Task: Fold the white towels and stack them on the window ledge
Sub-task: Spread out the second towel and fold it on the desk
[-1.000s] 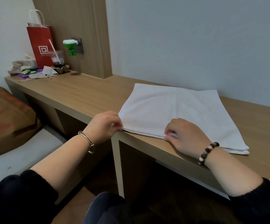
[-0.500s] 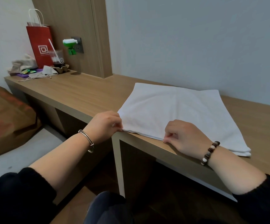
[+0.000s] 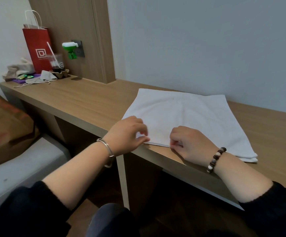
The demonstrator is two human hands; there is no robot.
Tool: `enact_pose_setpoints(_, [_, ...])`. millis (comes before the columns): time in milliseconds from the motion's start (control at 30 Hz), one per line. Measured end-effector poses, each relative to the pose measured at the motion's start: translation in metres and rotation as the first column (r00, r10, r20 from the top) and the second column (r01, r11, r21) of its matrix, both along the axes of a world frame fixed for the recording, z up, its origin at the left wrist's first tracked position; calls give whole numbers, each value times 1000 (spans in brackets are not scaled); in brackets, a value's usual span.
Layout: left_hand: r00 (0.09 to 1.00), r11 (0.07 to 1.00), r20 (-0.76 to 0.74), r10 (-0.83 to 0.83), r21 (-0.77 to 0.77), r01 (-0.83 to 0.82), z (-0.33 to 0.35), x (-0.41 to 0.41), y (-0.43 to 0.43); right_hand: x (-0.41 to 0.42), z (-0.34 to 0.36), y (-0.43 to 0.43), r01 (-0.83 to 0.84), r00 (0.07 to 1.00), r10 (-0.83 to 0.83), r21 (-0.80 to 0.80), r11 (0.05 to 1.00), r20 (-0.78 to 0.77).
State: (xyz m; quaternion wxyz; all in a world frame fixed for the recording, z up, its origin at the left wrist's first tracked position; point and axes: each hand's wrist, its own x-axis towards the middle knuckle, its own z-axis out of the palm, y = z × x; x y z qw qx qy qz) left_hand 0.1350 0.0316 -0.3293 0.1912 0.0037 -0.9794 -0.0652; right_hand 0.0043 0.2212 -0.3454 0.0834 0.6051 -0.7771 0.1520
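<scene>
A white towel [image 3: 190,115], folded into a flat square of several layers, lies on the long wooden ledge [image 3: 87,103] against the grey wall. My left hand [image 3: 126,134] sits over its near-left corner, thumb and curled fingers pinching the cloth at the ledge's front edge. A short way to the right, my right hand [image 3: 190,144] pinches the towel's near edge between thumb and curled fingers. The towel's far side and right corner lie flat and untouched.
At the ledge's far left stand a red paper bag [image 3: 37,48], a plastic cup with a straw [image 3: 55,63], crumpled cloths [image 3: 20,68] and small packets. A green plug-in device [image 3: 70,50] hangs on the wooden panel. A bed with a brown cover [image 3: 5,127] is at left.
My left hand has slid a little to the right, onto the towel's near-left corner, closing the gap to my right hand. The right hand and the towel have hardly moved.
</scene>
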Motion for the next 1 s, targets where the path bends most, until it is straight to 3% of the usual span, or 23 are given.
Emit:
enact_pose_setpoints(133, [999, 987, 35, -38, 156, 32, -13, -30, 36, -5, 4, 3, 43, 997, -45, 28, 999, 61])
enact_pose_setpoints(267, [999, 962, -26, -45, 267, 51, -23, -40, 37, -7, 7, 17, 149, 946, -133, -30, 988, 296])
enact_pose_setpoints(333, [997, 946, -56, -50, 318, 66, -27, -38, 37, -12, 8, 29, 226, 922, -208, -19, 974, 326])
enact_pose_setpoints(500, [995, 935, -76, -59, 346, 82, -29, -39, 36, -16, 9, 47, 333, 919, -329, 18, 943, 215])
enact_pose_setpoints(600, [994, 937, -85, -63, 339, 88, -30, -40, 34, -10, 10, 48, 274, 961, -270, 93, 957, -57])
enact_pose_setpoints(700, [993, 936, -98, -62, 340, 92, -32, -41, 34, -8, 14, 44, 280, 940, -222, 216, 935, -260])
enact_pose_setpoints(767, [994, 938, -95, -61, 335, 90, -32, -41, 35, -8, 14, 42, 249, 916, -164, 197, 948, -367])
enact_pose_setpoints(867, [994, 939, -91, -65, 331, 92, -32, -43, 35, -8, 10, 49, 153, 932, -126, 55, 987, -340])
enact_pose_setpoints(1000, [994, 941, -83, -70, 325, 94, -31, -44, 34, -1, 3, 55, 143, 967, -116, 104, 984, -228])
